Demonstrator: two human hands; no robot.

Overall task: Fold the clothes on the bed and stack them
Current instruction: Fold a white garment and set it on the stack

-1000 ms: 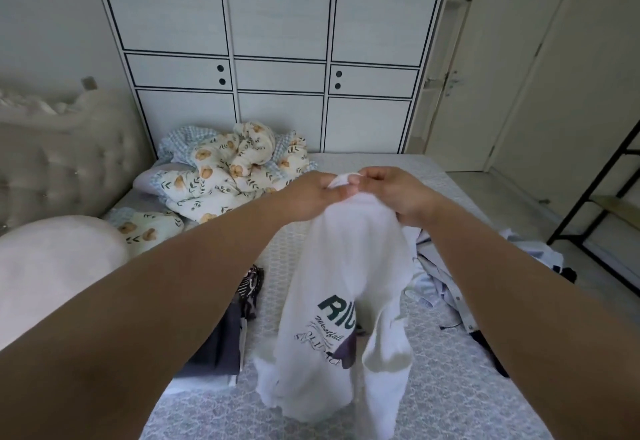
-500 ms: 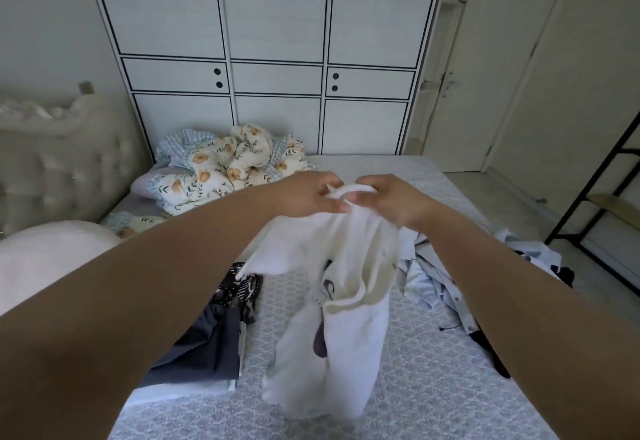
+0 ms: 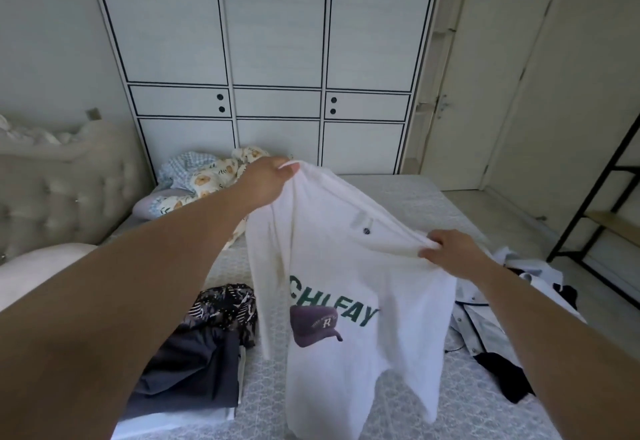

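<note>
1. A white T-shirt hangs spread in the air above the bed, its printed side toward the camera: green lettering and a dark maroon cap graphic (only part of the word reads clearly).
2. The left hand is raised at the shirt's upper left corner, fingers closed around a pinch of fabric at the shoulder.
3. The right hand sits lower and to the right, clenched on the other shoulder edge, so the top hem runs on a slant between the two hands.
4. The shirt's lower edge hangs just over the patterned bedcover; whether it touches cannot be told.
5. To the left of the shirt, on the bed, lies a stack of folded clothes: dark grey on top, white beneath, with a black-and-white patterned piece at its far end.
6. To the right lies a loose heap of unfolded garments, pale with black parts.
7. Farther back, a crumpled floral blanket rests by the tufted headboard, in front of a white wardrobe.
</note>
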